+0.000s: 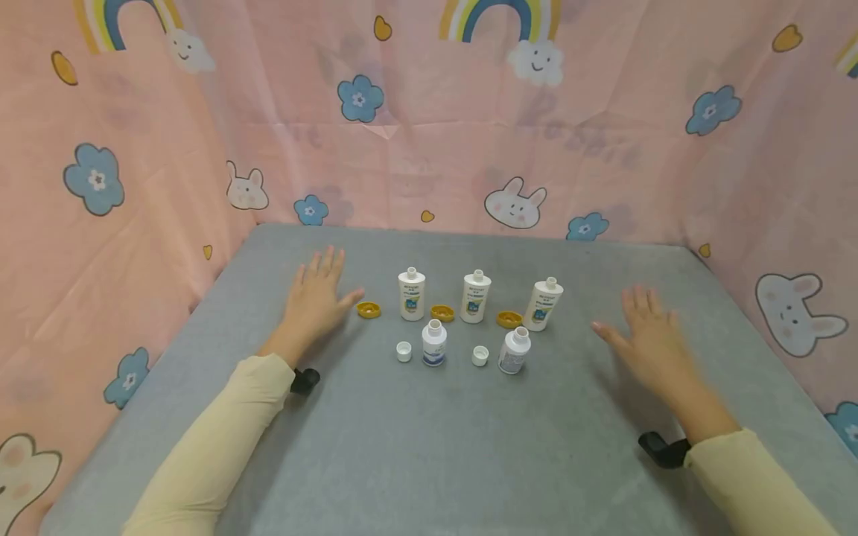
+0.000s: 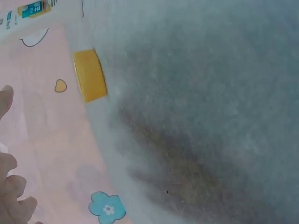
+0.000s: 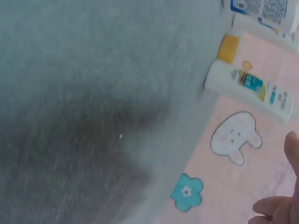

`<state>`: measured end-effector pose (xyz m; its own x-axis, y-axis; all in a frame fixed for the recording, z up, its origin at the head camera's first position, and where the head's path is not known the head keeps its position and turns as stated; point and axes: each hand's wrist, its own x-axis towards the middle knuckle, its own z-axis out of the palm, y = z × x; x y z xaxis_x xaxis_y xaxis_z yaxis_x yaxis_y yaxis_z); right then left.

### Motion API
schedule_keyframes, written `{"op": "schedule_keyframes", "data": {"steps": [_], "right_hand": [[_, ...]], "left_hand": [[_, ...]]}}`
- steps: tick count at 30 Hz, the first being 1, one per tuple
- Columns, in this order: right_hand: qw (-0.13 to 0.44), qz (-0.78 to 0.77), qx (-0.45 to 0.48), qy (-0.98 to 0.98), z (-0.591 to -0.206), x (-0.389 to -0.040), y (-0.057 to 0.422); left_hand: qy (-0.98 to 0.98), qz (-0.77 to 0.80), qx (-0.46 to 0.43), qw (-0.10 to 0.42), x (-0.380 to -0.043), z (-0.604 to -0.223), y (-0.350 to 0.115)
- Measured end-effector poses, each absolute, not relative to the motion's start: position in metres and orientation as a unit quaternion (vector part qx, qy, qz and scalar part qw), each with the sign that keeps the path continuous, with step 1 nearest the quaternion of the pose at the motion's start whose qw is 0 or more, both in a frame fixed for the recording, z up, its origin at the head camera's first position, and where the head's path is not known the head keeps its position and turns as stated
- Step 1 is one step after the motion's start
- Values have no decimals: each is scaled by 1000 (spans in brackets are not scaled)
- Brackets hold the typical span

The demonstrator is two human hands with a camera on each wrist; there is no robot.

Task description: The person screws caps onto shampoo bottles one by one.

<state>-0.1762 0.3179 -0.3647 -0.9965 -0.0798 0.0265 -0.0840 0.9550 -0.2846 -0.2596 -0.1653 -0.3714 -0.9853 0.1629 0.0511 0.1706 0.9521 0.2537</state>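
My left hand is spread over the table left of the bottles, fingers straight and holding nothing. Its thumb is nearest a yellow cap. My right hand, slightly blurred, is spread to the right of the bottles and also holds nothing. Between the hands, a back row has three white flat bottles without caps, a left one, a middle one and a right one, with yellow caps among them. In front stand two small white round bottles, uncapped, beside white screw caps.
The grey table is enclosed at the back and sides by a pink curtain printed with rainbows, rabbits and flowers. Black straps with wrist cameras sit on both wrists.
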Motion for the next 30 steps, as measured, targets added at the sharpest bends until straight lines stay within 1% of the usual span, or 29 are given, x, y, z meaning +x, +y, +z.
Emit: {"op": "schedule_keyframes", "data": {"steps": [9, 14, 25, 30], "right_hand": [[4, 150, 54, -987, -368, -170, 303], [3, 143, 65, -988, -363, -162, 290], [14, 148, 88, -985, -358, -150, 264], [20, 164, 103, -981, -358, -146, 256]], "left_hand": [[-987, -119, -103, 26, -250, -374, -157], [-986, -123, -108, 22, -244, -376, -155], [-984, -129, -120, 17, -232, -376, -148], [-983, -124, -132, 28, -224, -380, -144]]}}
